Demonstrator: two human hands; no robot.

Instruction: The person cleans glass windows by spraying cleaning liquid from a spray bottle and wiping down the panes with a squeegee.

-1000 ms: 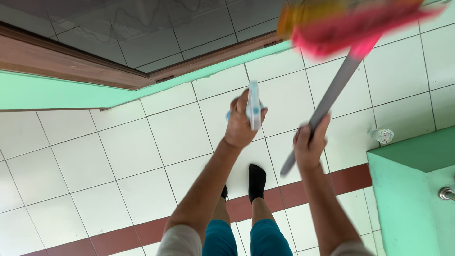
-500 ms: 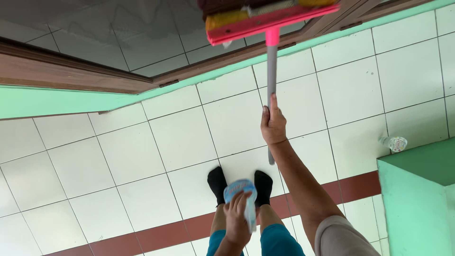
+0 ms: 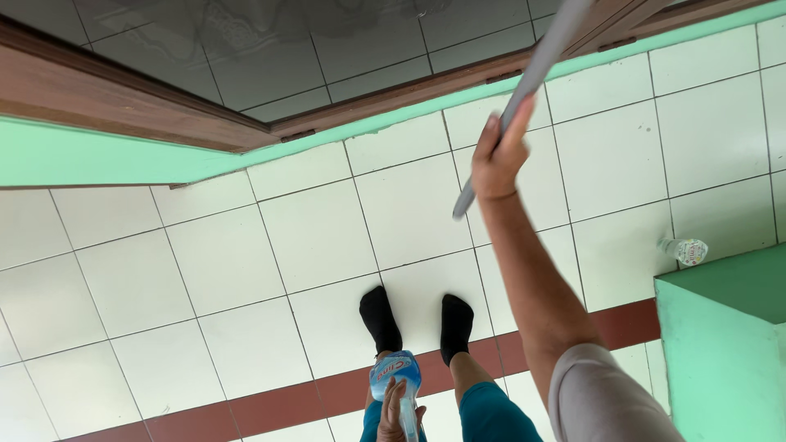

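The right hand (image 3: pixel 501 155) is raised toward 1 o'clock, its forearm running up from the grey sleeve (image 3: pixel 602 393) at the lower right, elbow nearly straight. Its fingers are clenched around 1 grey pole (image 3: pixel 524 90), which slants from a lower tip just left of the wrist up to the top edge at 1 o'clock; the pole's head lies outside the view.

The left hand (image 3: pixel 399 409) sits low at 6 o'clock, close to the body, only partly in view. It is wrapped around the neck of 1 clear blue spray bottle (image 3: pixel 395 372), whose rounded body points up toward 12 o'clock, just above the knuckles and over the legs.

Below the bottle stand 2 feet in black socks (image 3: pixel 419 321), side by side on the white tiled floor (image 3: pixel 286 245), just above 1 dark red tile band (image 3: pixel 270 409).

At 3 o'clock, 1 small plastic bottle (image 3: pixel 684 250) lies on its side on the tiles, touching the corner of a green ledge (image 3: pixel 720 352). Across the top, at 11 o'clock, runs a brown wooden frame (image 3: pixel 123 106) holding dark glass (image 3: pixel 327 41).
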